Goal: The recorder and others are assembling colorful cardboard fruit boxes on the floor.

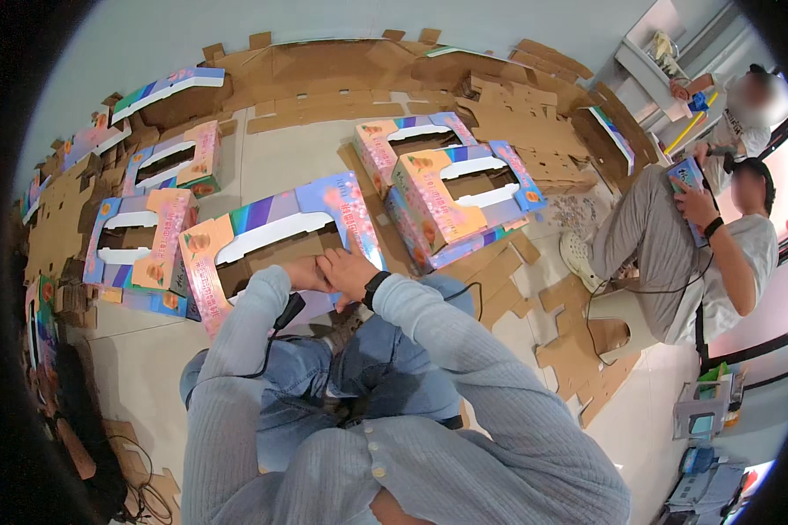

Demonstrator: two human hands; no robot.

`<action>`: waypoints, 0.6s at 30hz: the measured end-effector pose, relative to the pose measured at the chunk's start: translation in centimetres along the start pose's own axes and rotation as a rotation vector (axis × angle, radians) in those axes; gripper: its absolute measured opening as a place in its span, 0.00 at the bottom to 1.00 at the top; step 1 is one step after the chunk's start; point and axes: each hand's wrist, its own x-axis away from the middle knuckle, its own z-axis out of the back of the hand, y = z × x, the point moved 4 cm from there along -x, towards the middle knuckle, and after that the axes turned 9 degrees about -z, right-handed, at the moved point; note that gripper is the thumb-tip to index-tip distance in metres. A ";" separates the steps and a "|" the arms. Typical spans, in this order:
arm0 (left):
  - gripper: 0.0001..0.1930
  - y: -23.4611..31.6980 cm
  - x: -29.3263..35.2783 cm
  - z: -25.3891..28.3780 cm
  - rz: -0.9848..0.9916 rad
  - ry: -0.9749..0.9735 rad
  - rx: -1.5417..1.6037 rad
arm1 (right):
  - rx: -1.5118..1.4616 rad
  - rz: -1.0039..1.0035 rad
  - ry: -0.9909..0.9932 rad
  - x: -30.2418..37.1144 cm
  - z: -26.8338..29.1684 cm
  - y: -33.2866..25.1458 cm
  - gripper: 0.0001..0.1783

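Note:
In front of me a colourful printed cardboard box (pixel 203 262) lies tilted, with a large cut-out in its upper face and bare brown cardboard inside. My left hand (pixel 306 274) and my right hand (pixel 350 273) meet at the near edge of this cut-out. The right fingers curl over the edge, and the thumb points down on the near side. The left hand is closed at the same edge, its fingertips partly covered by the right hand. A black wristband (pixel 375 287) circles my right wrist. From my left wrist hangs a small black device (pixel 289 311) on a cable.
Similar boxes stand left (pixel 153 223) and right (pixel 464 188). Flat brown cardboard sheets (pixel 521 122) are stacked behind. Cardboard scraps (pixel 499 271) litter the floor. At right, a seated person (pixel 718 254) holds a blue box (pixel 690 188), near another person. A dark sleeve (pixel 87 437) shows lower left, beside cables.

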 end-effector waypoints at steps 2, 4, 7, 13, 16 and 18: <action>0.33 0.7 0.8 0.0 0.093 0.089 -0.133 | -0.029 0.000 0.017 -0.2 -0.3 0.1 0.54; 0.35 1.3 1.5 -0.4 0.189 0.160 -0.238 | -0.037 -0.009 0.013 -0.5 -0.7 0.1 0.55; 0.39 1.6 2.7 -1.7 0.327 0.300 -0.424 | 0.004 -0.060 -0.030 -1.1 -1.2 0.2 0.56; 0.43 0.9 4.3 -3.6 0.210 0.555 -0.545 | -0.033 -0.073 -0.124 -2.0 -0.8 0.1 0.53; 0.43 0.4 4.1 -3.7 0.213 0.555 -0.512 | 0.007 -0.102 -0.133 -2.6 -0.6 0.1 0.54; 0.42 0.4 3.9 -3.4 0.207 0.576 -0.519 | 0.027 -0.112 -0.189 -2.8 -1.0 0.4 0.57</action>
